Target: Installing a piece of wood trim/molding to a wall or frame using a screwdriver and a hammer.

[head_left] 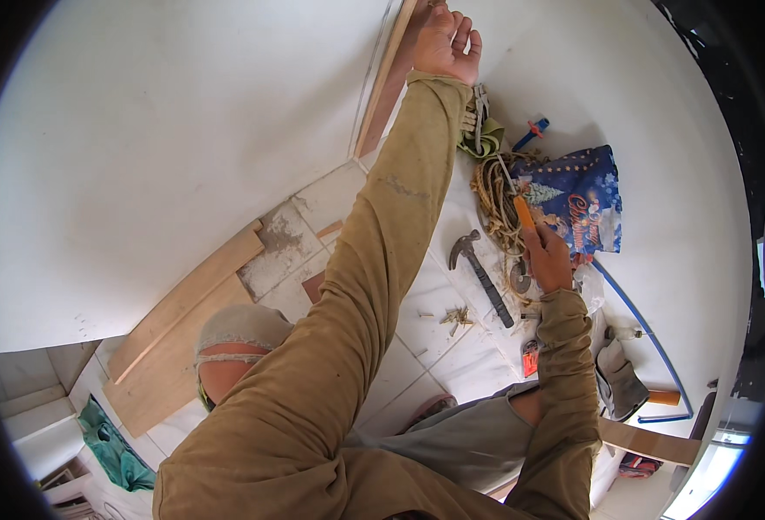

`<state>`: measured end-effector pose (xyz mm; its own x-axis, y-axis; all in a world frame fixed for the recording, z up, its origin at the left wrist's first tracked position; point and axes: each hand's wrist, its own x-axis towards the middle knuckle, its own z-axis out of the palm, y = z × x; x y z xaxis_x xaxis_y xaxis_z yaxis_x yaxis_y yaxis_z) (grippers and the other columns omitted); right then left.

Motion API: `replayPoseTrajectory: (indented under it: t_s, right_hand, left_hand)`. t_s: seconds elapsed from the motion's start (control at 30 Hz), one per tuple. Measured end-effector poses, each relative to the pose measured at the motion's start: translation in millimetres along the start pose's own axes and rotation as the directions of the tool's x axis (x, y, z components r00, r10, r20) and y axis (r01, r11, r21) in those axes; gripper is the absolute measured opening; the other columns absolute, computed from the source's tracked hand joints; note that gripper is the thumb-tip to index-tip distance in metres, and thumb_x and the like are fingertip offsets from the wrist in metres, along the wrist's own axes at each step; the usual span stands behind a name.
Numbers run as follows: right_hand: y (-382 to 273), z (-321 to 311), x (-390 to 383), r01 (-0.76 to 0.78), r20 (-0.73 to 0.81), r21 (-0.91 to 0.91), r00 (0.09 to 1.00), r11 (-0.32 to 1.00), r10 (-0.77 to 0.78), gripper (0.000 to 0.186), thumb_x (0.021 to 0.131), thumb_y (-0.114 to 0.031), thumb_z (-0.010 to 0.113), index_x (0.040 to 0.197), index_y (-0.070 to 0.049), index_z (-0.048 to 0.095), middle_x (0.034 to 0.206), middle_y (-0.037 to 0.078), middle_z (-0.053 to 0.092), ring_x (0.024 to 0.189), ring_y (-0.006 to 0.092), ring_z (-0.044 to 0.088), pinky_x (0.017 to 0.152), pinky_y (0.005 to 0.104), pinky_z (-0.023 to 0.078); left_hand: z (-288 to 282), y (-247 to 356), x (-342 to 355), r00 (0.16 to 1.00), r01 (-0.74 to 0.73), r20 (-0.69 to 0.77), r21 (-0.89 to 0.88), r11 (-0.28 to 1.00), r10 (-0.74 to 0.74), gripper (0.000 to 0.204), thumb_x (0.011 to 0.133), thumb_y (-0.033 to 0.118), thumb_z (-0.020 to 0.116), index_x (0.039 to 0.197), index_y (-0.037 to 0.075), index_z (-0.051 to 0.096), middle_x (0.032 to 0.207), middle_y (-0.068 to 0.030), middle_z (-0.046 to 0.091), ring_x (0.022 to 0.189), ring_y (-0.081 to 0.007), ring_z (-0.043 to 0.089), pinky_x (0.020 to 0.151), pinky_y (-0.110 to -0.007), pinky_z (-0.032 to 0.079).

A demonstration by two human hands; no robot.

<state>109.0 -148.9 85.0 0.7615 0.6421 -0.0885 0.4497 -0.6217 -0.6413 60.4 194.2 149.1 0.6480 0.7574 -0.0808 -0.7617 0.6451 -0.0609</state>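
My left hand point(448, 45) reaches up to the top of the view, against the reddish-brown wooden board point(388, 102) on the wall's edge. Its fingers are curled, and the thumb and forefinger close on something too small to make out. Lower down, my right hand point(550, 257) is wrapped round an orange-handled tool point(523, 211) with a slim metal shaft pointing up and away. Just beyond it are coiled rope point(489, 198) and a blue printed bag point(577, 195). A claw hammer point(485, 282) rests on the tiles, left of my right forearm.
Several small fasteners point(457, 319) lie loose on the floor. Wooden planks point(183, 334) are stacked at left, near a green cloth bag point(116, 446). A blue hacksaw frame point(651, 334) leans at right, beside a grey cloth point(621, 380). White walls stand on both sides.
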Motion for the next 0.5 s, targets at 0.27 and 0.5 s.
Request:
replayPoseTrajectory:
  t_s: [0.27,0.5]
  right_hand:
    - [6.9,12.1,11.5,0.09,-0.032,-0.005,0.995,0.996,-0.09,0.035,0.1,-0.031,0.059,0.096,0.002,0.068,0.065,0.005,0.062,0.057,0.0127,0.058,0.055,0.0326,0.045]
    - [-10.3,16.4,12.4,0.041,0.012,-0.012,0.999,0.999,-0.041,0.034,0.101,-0.031,0.058,0.098,0.002,0.068,0.063,0.003,0.06,0.054,0.0109,0.054,0.053,0.0313,0.042]
  left_hand:
    - [-7.4,25.3,14.2,0.993,-0.071,0.114,0.357,0.932,0.032,0.013,0.098,0.015,0.066,0.111,0.016,0.064,0.096,0.0003,0.063,0.096,-0.0166,0.059,0.093,-0.037,0.045]
    - [0.8,24.2,2.8,0.994,-0.11,0.058,0.294,0.949,0.097,0.014,0.099,0.01,0.062,0.113,0.012,0.063,0.096,-0.0007,0.064,0.096,-0.0171,0.059,0.094,-0.037,0.045]
